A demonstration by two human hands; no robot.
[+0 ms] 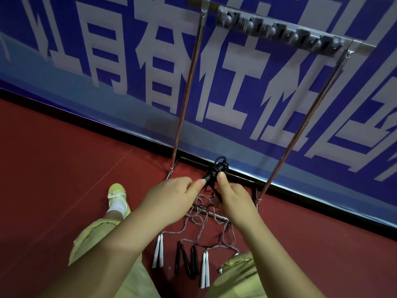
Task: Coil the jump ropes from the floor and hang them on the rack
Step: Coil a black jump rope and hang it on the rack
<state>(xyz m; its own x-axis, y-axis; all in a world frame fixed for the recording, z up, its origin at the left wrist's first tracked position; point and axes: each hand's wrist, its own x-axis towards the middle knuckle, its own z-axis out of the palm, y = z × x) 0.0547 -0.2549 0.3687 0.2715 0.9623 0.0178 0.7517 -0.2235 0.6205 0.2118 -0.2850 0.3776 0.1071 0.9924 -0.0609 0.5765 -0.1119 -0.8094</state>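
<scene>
Black cord, wound into a tight bundle [218,171], sits pinched between a person's two hands above a red floor [64,168], with small loops sticking up from its top. The left hand [171,195] has its thumb and curled fingers closed on the bundle's lower left end, where a black handle shows; the right hand [231,200] grips the bundle from the right, thumb pointing up against the cord and the other fingers curled under, hidden from view. Both forearms reach in from the bottom edge. Below the hands, more ropes [204,216] lie loose and tangled on the floor, their thin grey cords crossing a low metal bar. Their handles rest side by side nearer the person: a white pair [158,251] on the left, black handles [187,262] in the middle, and a second white pair [205,269] to the right. A metal rack [189,87] stands just behind the bundle, its two slanting chrome poles rising from a floor frame to a top rail that carries a grey strip of hooks [279,33]; nothing hangs on the hooks. A blue banner [107,50] with large white characters covers the wall behind the rack. The person wears pale yellow-green trousers [98,235], and the left foot, in a yellow shoe [118,194] with a white sock, is planted on the floor left of the hands.
</scene>
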